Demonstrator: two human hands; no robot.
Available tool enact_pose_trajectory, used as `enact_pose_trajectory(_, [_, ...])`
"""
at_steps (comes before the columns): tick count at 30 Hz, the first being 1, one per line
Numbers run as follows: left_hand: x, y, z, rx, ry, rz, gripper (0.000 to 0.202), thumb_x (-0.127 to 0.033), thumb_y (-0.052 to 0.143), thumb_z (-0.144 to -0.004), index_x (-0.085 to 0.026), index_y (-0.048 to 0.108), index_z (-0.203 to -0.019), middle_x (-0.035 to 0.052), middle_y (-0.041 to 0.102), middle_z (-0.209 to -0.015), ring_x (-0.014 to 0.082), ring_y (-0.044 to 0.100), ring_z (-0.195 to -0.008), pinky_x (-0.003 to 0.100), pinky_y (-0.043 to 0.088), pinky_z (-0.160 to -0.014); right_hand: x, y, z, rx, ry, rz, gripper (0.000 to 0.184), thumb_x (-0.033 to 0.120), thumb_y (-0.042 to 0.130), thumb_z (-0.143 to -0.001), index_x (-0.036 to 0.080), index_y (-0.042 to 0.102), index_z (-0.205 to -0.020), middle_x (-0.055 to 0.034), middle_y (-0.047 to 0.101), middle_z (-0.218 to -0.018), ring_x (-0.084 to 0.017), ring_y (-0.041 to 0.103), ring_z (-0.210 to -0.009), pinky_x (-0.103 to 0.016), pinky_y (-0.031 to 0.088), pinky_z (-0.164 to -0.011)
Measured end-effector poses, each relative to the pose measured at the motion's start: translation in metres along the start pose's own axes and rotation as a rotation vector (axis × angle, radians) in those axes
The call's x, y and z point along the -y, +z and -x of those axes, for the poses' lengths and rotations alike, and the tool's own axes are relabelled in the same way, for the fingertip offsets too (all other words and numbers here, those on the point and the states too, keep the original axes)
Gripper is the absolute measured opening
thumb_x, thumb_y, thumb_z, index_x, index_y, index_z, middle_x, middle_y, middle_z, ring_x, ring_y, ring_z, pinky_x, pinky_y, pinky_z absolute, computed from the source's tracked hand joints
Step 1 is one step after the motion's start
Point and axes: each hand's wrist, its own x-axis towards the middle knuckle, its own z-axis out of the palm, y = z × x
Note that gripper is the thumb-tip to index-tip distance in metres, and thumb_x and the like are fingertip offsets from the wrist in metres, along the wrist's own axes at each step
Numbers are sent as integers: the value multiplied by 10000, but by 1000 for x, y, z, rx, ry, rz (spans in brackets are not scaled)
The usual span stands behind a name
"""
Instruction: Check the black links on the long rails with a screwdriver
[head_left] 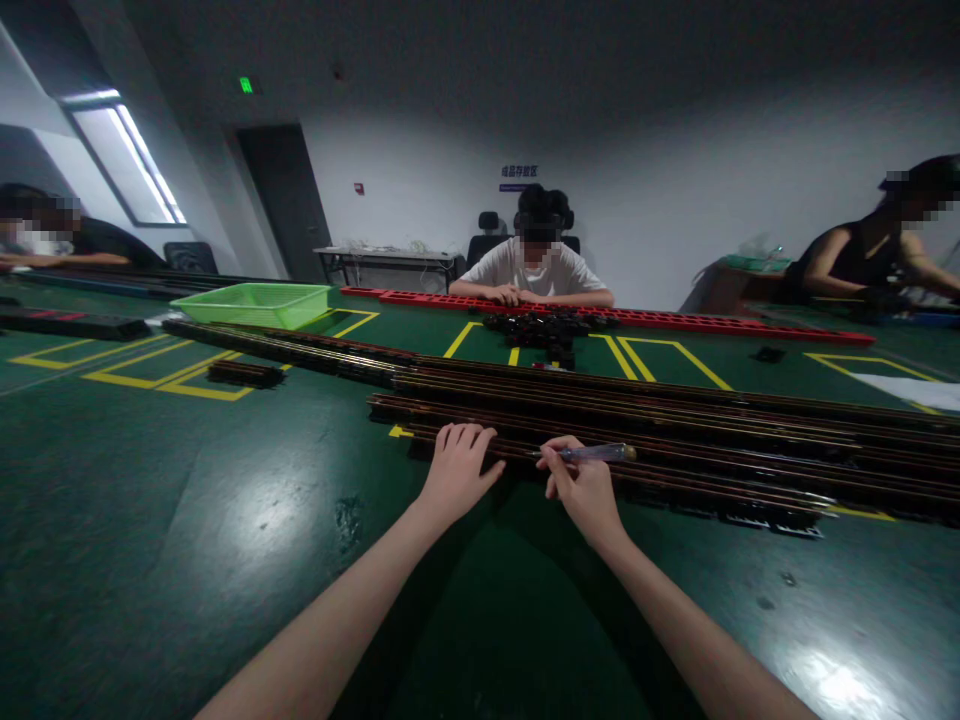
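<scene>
Several long dark strips with brass-coloured lines [675, 425] lie side by side across the green table. My left hand [457, 470] rests palm down on the near strips, its fingers stretched out and the thumb apart. A small screwdriver [604, 453] with a translucent handle is in my right hand [586, 492], pinched between thumb and fingers. Its handle points right and its thin shaft points left, low over the nearest strip. Whether the tip touches the strip I cannot tell.
Beyond the strips stand a light green basket [255, 305] and a pile of small black parts [536, 325]. A long red rack [675, 322] runs along the far side. One person [532, 270] sits opposite; others work at left and right. A short dark bundle [246, 374] lies at left.
</scene>
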Motion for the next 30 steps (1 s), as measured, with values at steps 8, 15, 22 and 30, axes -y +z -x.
enact_pose_trajectory(8, [-2, -1, 1, 9, 24, -40, 346, -356, 495, -867, -158, 525, -1150, 78, 593, -1123, 243, 495, -1083, 446, 320, -976, -4, 0, -1, 6, -4, -15, 247, 427, 502, -848, 183, 513, -820, -13, 611, -662, -94, 526, -388, -211, 412, -374])
enact_pose_trajectory(15, [-2, 0, 0, 18, 32, -67, 354, -354, 484, -874, -153, 527, -1162, 87, 593, -1144, 248, 492, -1102, 449, 312, -985, -4, 0, -2, 4, 11, -15, 224, 407, 502, -850, 185, 482, -820, -6, 606, -663, -88, 525, -384, -198, 389, -359])
enact_pose_trajectory(22, [-1, 2, 0, 3, 26, -68, 364, -362, 480, -872, -158, 526, -1169, 83, 589, -1133, 251, 484, -1092, 445, 307, -984, -1, -1, -1, 21, 9, 3, 208, 381, 485, -865, 183, 485, -800, -4, 606, -665, -86, 523, -391, -202, 398, -384])
enact_pose_trajectory(30, [-3, 0, 0, 10, 21, -64, 351, -342, 494, -867, -205, 534, -1187, 73, 585, -1122, 246, 486, -1084, 456, 312, -978, -3, -2, -3, 44, 5, 36, 215, 390, 464, -874, 188, 478, -804, -10, 617, -675, -93, 534, -391, -210, 414, -392])
